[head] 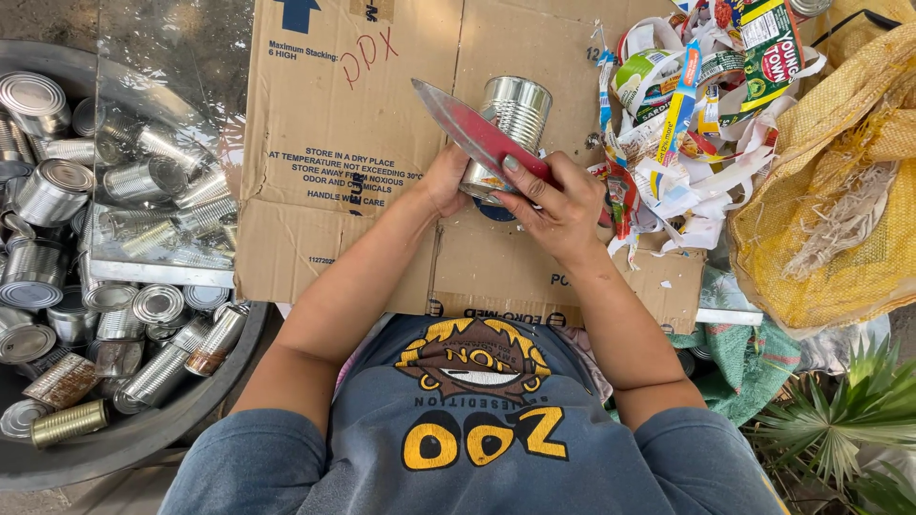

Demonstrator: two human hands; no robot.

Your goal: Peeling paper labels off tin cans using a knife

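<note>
My left hand (447,179) grips the lower end of a bare ribbed tin can (515,113), which lies tilted on flattened cardboard (334,143). My right hand (558,205) is closed on the handle of a knife with a red, silver-edged blade (466,126). The blade rests flat against the can's side and points up and to the left. Both hands meet at the can's base, in front of my blue shirt.
A large grey basin (224,377) at left holds several stripped cans (52,191), partly under a clear sheet (162,143). A heap of torn paper labels (687,124) lies right of the can. A yellow mesh sack (840,200) and a green plant (840,420) are at far right.
</note>
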